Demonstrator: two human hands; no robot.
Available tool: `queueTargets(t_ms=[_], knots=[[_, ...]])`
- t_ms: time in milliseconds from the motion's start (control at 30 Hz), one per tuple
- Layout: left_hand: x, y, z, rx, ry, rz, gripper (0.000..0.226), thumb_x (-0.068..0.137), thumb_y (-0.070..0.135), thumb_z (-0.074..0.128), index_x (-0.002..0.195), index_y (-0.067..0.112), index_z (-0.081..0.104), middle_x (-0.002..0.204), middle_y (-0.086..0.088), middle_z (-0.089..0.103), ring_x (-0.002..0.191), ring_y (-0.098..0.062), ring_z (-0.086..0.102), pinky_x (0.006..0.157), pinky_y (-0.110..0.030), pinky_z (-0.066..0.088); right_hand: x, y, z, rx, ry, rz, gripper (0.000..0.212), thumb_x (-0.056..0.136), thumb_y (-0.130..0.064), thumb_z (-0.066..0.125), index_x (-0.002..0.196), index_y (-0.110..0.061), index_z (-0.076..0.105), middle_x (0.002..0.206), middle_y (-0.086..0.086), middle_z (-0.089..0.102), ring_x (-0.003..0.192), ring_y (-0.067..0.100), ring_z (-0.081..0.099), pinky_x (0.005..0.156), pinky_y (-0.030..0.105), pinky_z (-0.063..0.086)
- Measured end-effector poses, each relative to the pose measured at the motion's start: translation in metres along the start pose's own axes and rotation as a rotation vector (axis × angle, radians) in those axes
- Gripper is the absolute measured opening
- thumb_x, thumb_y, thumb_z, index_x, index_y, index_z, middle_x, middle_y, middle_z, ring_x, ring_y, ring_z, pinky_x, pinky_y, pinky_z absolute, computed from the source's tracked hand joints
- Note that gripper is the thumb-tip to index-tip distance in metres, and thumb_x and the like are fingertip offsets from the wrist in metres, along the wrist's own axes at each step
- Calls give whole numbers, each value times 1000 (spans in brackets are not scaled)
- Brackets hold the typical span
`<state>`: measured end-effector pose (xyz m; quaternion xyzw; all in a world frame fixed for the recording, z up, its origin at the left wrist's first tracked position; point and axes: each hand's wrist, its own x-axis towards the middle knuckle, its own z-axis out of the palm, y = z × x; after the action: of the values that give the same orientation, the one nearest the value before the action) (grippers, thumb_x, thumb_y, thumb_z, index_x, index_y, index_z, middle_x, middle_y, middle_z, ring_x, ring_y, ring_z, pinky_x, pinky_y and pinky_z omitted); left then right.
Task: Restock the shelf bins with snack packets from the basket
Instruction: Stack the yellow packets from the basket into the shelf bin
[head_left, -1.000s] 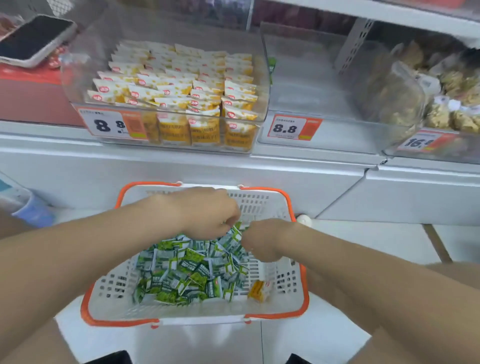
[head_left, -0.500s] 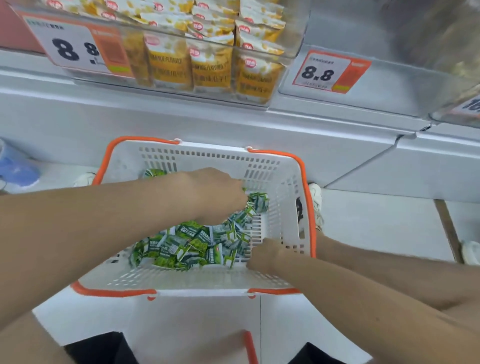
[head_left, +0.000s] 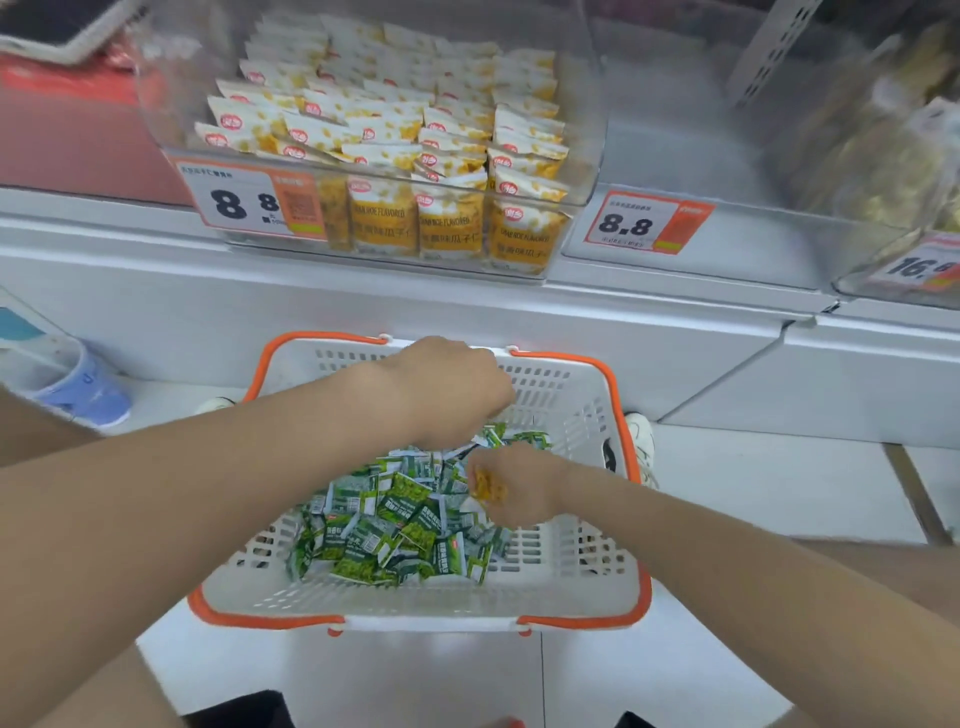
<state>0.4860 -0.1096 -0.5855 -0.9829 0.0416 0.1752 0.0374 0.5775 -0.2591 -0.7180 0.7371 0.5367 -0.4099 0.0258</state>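
Note:
A white basket (head_left: 566, 582) with an orange rim sits on the floor below the shelf, holding a heap of green snack packets (head_left: 395, 525). My left hand (head_left: 447, 389) hangs over the heap's far side, fingers closed downward on green packets. My right hand (head_left: 514, 488) is in the basket on the right, closed on a small yellow-orange packet (head_left: 488, 486). On the shelf above, a clear bin (head_left: 582, 171) is full of yellow-and-white packets (head_left: 395, 130). To its right is a clear bin (head_left: 727, 244) with nothing visible inside, tagged 8.8.
A third bin (head_left: 883, 156) of pale snacks stands at the far right. A phone (head_left: 62, 26) lies on a red box at top left. A blue shoe (head_left: 83, 395) is on the floor at left, a white shoe (head_left: 641, 441) right of the basket.
The view has tilted back up to show the bins. My right hand came from the basket's near right corner to the middle, holding a yellow-orange packet. My left hand stays over the heap.

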Motion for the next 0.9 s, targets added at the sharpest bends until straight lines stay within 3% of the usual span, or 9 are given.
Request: queueTargets(t_ms=[100,233,333,500,600,700,767,833,900], knots=[[-11,-7,-12,-48,68,-97,16,97,15,53,105,20,66,96,-7,66,77,-32,62,58,-35,45,-11,-30,-37,53,220,-86,20,88,-35,66,104,-28,57,94,0,66,86,22,61,74,37,51],[-25,-26,-33,-302,314,-257,13,98,22,49,94,19,62,81,-8,64,74,-34,63,63,-43,55,-33,-74,-93,161,451,-96,14,82,-38,64,75,-27,69,73,-6,72,71,9,64,65,30,52],[-38,-40,-52,-493,592,-362,16,96,30,46,93,25,61,80,-4,69,77,-32,66,66,-44,56,-58,-105,-132,367,675,-93,16,80,-37,69,91,-29,60,83,-6,74,79,12,67,66,33,52],[-57,-57,-86,-823,856,-433,35,81,19,34,91,23,68,85,5,72,87,-20,68,80,-36,54,-88,-141,-191,791,1031,2,21,84,-33,74,88,-24,55,73,3,74,51,23,71,41,29,48],[-66,-65,-99,-900,869,-340,41,76,14,45,104,23,73,98,12,74,96,-5,69,90,-30,56,-100,-153,-225,1012,1025,91,12,88,-27,70,93,-18,64,75,11,76,51,25,70,44,26,45],[-69,-70,-103,-794,844,-267,45,79,16,69,124,26,67,113,18,71,107,2,65,94,-19,52,-112,-157,-251,1195,833,105,31,93,-36,62,105,-8,66,76,17,76,54,24,67,52,27,47],[-65,-74,-102,-747,898,-298,43,83,15,80,122,28,67,112,20,70,107,4,64,86,-11,48,-120,-155,-261,1243,665,70,43,91,-46,59,109,-7,65,83,18,77,66,26,73,60,29,51],[-61,-76,-103,-841,936,-355,30,87,13,80,110,29,70,102,19,74,98,2,68,78,-13,50,-125,-151,-266,1174,592,2,44,90,-49,61,112,-11,66,87,16,78,75,26,75,69,32,54],[-57,-80,-105,-1089,881,-404,20,91,12,78,107,24,73,95,11,78,88,-7,74,79,-25,57,-126,-143,-268,895,701,-9,38,91,-49,67,104,-14,71,73,5,76,62,18,66,65,30,51]])
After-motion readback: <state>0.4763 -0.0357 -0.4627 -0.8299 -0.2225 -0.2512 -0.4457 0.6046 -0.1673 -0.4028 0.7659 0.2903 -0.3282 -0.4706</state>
